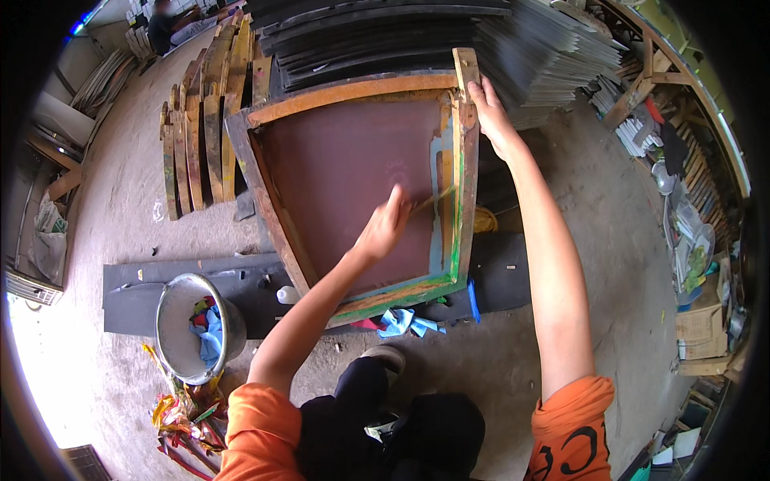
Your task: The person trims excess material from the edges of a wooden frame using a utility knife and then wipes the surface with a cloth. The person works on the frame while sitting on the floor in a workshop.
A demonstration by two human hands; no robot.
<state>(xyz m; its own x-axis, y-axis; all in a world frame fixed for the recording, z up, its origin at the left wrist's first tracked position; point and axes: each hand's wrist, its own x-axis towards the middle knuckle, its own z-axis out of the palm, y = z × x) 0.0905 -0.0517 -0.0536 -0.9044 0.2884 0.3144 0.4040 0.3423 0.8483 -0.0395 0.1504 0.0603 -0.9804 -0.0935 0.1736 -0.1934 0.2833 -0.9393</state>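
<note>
Left hand [383, 228]: over the mesh side of the wooden frame [353, 94], fingers curled in and pinching a thin stick-like tool [433, 200] that angles up toward the right rail. Tool is blurred (can't tell its tip type). Can't tell either whether it touches the mesh panel [337, 176] or sits just off it.

Right hand [491, 116]: on the frame's upper right corner, clamped along the right rail, partly hidden where it wraps the outer edge.

Frame location: centre of view, in front of the person, lower edge over the long black board [128, 298] on the floor, top edge by the stack of black sheets [361, 48]. Mesh is dull maroon, with a pale blue band down its right side; green stains on the right and bottom rails.

Around it: white bottle [287, 295] just left of the lower left rail; blue cloth scraps [395, 322] just below the bottom rail; grey bucket [234, 330] further left, with blue and darker cloths [210, 337] inside. Heap of colourful strips [180, 413] near the bucket, on the floor. More wooden frames [212, 148] stand in a row, upper left. Fanned grey sheets [553, 60] upper right. Another person [163, 30] sits far upper left.
</note>
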